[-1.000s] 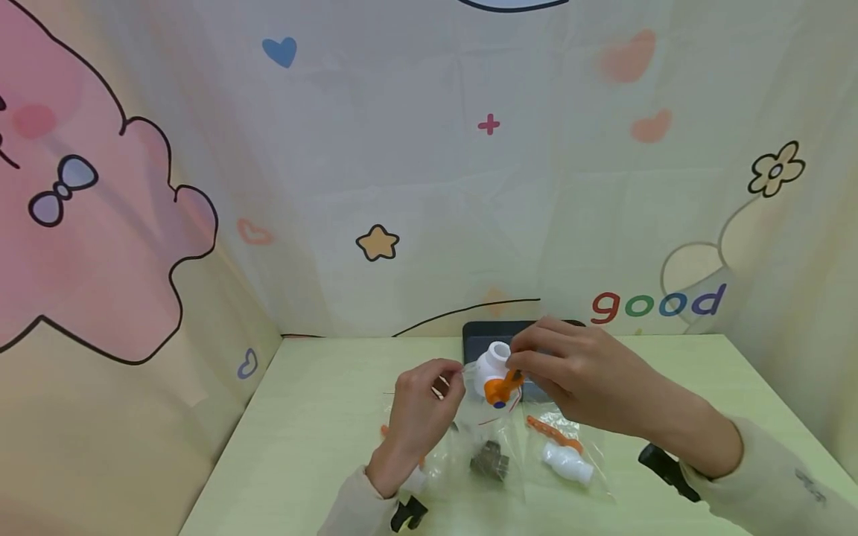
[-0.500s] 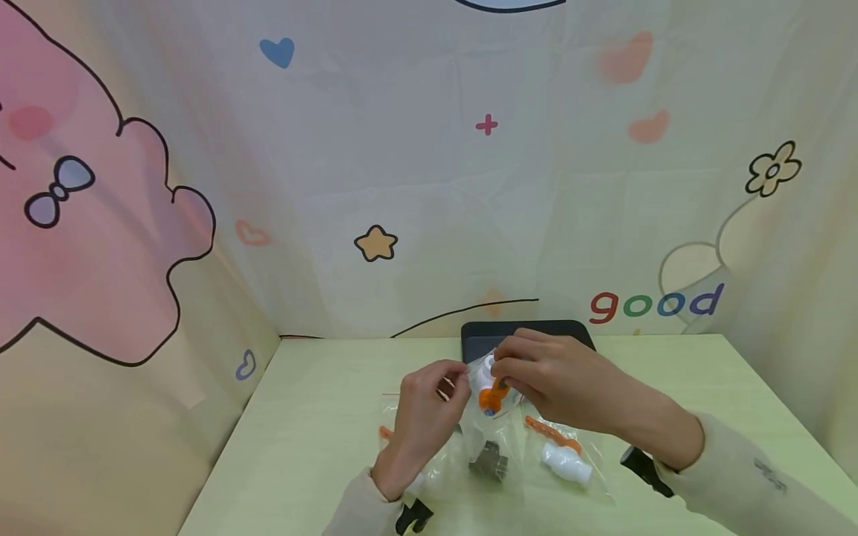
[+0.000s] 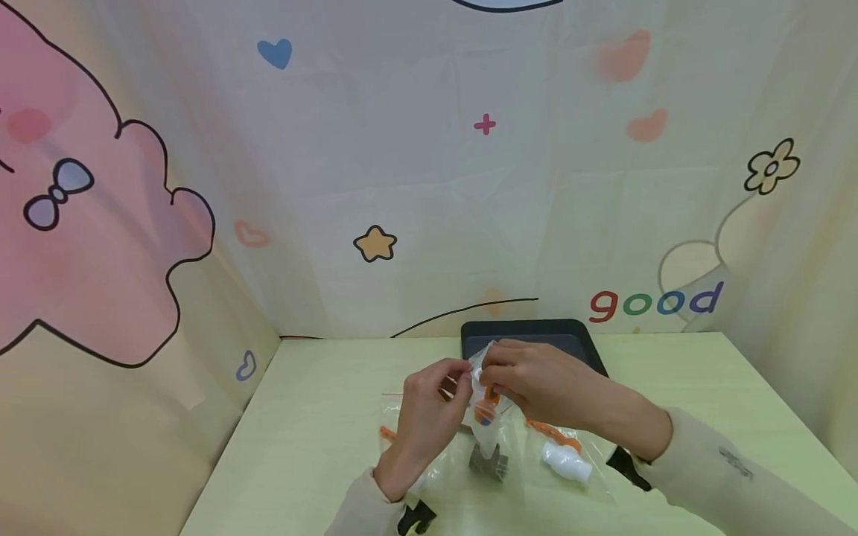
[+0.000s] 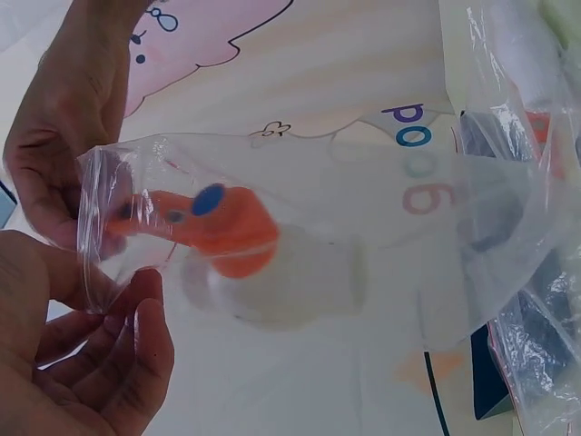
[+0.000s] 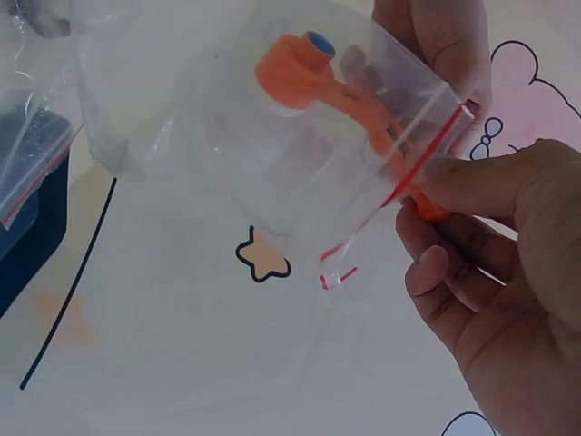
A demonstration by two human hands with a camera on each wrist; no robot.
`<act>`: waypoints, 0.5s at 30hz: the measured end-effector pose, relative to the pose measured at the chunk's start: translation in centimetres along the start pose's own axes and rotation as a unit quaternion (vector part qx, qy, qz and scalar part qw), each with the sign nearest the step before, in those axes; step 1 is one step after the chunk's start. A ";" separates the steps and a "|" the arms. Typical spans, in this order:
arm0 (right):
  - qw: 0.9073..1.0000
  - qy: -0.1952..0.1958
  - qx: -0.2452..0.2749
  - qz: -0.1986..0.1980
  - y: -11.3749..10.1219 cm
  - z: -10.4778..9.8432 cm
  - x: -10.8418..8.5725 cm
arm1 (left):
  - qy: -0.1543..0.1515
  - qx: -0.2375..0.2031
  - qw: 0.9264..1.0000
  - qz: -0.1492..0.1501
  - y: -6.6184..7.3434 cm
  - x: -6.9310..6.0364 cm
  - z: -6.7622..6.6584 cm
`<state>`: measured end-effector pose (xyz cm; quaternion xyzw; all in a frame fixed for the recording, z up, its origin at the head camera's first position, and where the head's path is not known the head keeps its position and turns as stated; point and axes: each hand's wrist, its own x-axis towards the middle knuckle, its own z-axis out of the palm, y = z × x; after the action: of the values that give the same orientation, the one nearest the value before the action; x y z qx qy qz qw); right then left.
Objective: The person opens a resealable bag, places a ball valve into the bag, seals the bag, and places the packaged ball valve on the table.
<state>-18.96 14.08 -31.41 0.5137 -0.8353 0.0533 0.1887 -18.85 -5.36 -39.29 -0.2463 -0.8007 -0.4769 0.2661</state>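
Note:
A white ball valve with an orange lever handle (image 4: pixel 238 227) lies inside a clear zip bag (image 4: pixel 390 263), its handle end near the bag's mouth. In the head view my left hand (image 3: pixel 432 409) pinches the bag's edge between thumb and index finger. My right hand (image 3: pixel 556 380) grips the end of the orange handle at the opening; the right wrist view shows the bag's red zip line (image 5: pixel 418 168) crossing that handle. Below the hands, a grey pipe fitting (image 3: pixel 489 463) sits in another clear bag on the table.
A dark tray (image 3: pixel 583 335) stands at the back, partly behind my right hand. To the right lies a bagged white valve (image 3: pixel 566 461) with an orange handle (image 3: pixel 553 433). Another bag with an orange piece (image 3: pixel 386 433) is half hidden by my left hand.
My right hand has moved left and slightly down, bringing the ball valve from beside the bag's mouth into the bag. The left hand has barely shifted.

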 end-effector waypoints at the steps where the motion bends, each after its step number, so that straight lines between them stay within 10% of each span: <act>1: 1.000 -0.005 -0.002 0.000 0.1 0.2 0.0 | -0.001 -0.003 1.000 -0.001 0.0 0.0 0.0; 15: 0.997 -0.080 -0.004 0.017 0.4 2.1 0.5 | -0.002 -0.030 0.999 -0.015 0.4 0.0 0.2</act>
<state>-20.12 13.23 -33.13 0.5009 -0.8567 0.0122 0.1223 -18.59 -5.00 -39.16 -0.2432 -0.7902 -0.5038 0.2501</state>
